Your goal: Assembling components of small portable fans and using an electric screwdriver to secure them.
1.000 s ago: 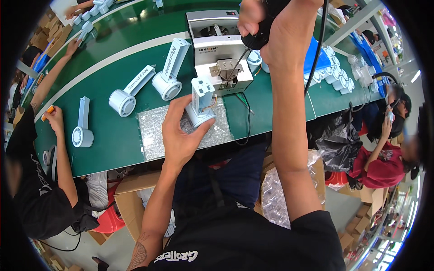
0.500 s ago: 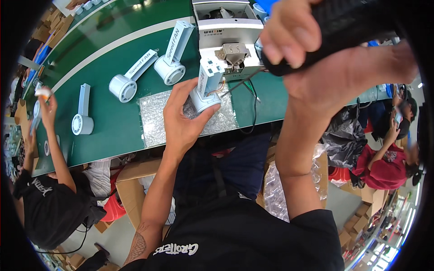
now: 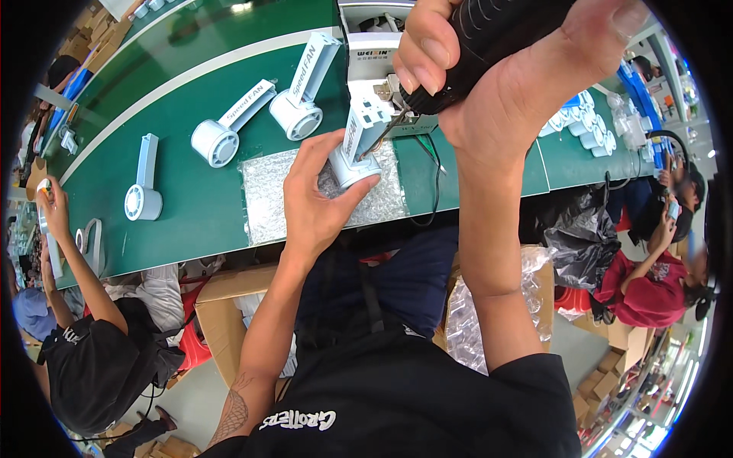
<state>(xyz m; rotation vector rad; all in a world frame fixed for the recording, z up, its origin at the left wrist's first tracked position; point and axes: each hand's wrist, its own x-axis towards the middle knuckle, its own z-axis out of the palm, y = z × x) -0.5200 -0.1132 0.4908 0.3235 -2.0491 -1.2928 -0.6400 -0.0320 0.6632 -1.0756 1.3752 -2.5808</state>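
Observation:
My left hand (image 3: 311, 200) has its thumb and fingers round the base of a light blue handheld fan housing (image 3: 353, 169), which stands on a silvery bubble-wrap sheet (image 3: 267, 204). My right hand (image 3: 504, 114) grips a black power screwdriver (image 3: 496, 42), held high and tilted. Its thin bit runs down toward the inside of the housing. Whether the tip touches a screw is hidden. To the left on the green table lie more light blue fans: one (image 3: 296, 114) close by, another (image 3: 216, 141) beside it, and a third (image 3: 143, 200) farther left.
Behind the housing stands a silver screw-feeder machine (image 3: 370, 59). Thin cables (image 3: 434, 164) hang over the table's front edge. Several light blue parts (image 3: 592, 130) are grouped at the right. An open cardboard box (image 3: 221, 305) sits below; a co-worker (image 3: 107, 359) is at the left.
My right hand and the screwdriver have moved left, closer over the housing, and the bit now stands steeper. My left hand keeps its hold. The view has shifted slightly.

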